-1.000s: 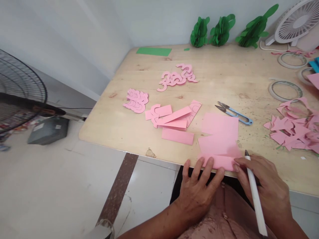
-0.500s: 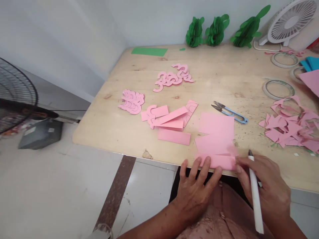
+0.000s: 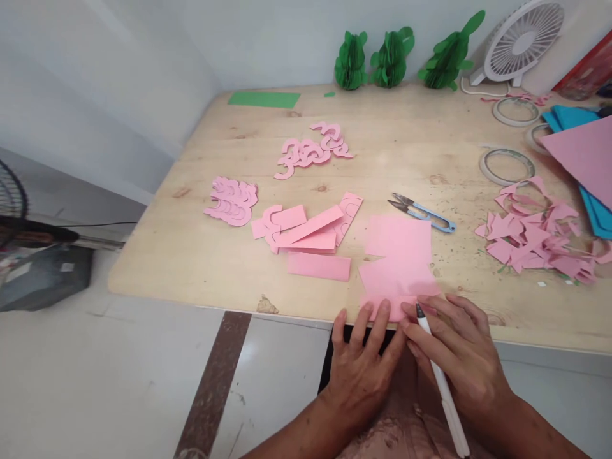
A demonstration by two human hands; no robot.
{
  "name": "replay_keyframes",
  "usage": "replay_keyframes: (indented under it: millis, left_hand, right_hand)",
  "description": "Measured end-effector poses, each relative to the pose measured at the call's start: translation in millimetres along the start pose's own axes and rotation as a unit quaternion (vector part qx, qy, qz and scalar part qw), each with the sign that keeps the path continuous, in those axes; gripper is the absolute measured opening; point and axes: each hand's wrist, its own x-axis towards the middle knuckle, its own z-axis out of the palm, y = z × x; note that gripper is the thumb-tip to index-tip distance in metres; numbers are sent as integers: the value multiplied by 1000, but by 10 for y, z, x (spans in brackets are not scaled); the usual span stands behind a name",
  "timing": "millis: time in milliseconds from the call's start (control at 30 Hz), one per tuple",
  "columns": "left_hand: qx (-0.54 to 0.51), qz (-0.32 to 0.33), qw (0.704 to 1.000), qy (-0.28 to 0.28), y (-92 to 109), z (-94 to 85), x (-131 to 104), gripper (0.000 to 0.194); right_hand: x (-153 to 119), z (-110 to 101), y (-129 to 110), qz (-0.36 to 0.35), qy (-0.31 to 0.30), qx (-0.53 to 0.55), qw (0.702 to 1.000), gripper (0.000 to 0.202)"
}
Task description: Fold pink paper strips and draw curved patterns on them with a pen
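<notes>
At the table's front edge lies a folded pink strip (image 3: 393, 310). My left hand (image 3: 364, 363) rests on its near edge with fingers spread. My right hand (image 3: 461, 350) holds a white pen (image 3: 442, 382), black tip up near the strip, while its fingers touch the strip's right part. Just beyond lie two pink sheets (image 3: 399, 236), partly overlapping. Blue-handled snips (image 3: 423, 212) lie behind them. To the left are several folded pink strips (image 3: 319, 266) and a marked pink piece (image 3: 349, 213).
Curved pink cutouts (image 3: 308, 152) and a pink stack (image 3: 232, 201) lie left. Pink scraps (image 3: 530, 239), tape rolls (image 3: 507, 167) and blue sheets (image 3: 597, 210) are on the right. Green paper figures (image 3: 351, 62), a green strip (image 3: 264, 99) and a white fan (image 3: 523, 41) stand or lie at the back.
My right hand has moved left along the folded strip, bringing the pen with it. My left hand stays on the strip. The view has shifted to the right.
</notes>
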Motion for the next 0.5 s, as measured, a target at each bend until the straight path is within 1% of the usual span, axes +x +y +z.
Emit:
replay_keyframes:
  millis: [67,267,500]
  left_hand:
    - [-2,-1,1000,-1,0,2,-3,47]
    - [-7,-8,1000,2,9,10,-7,49]
    - [1,-10,1000,-5,14,1,0,51]
  right_hand:
    - [11,-9,-15,10,-6,3,1000,24]
    - [-17,-7,9,20,0,6,1000,24]
    - [-44,3,35,38,19,10,999,19]
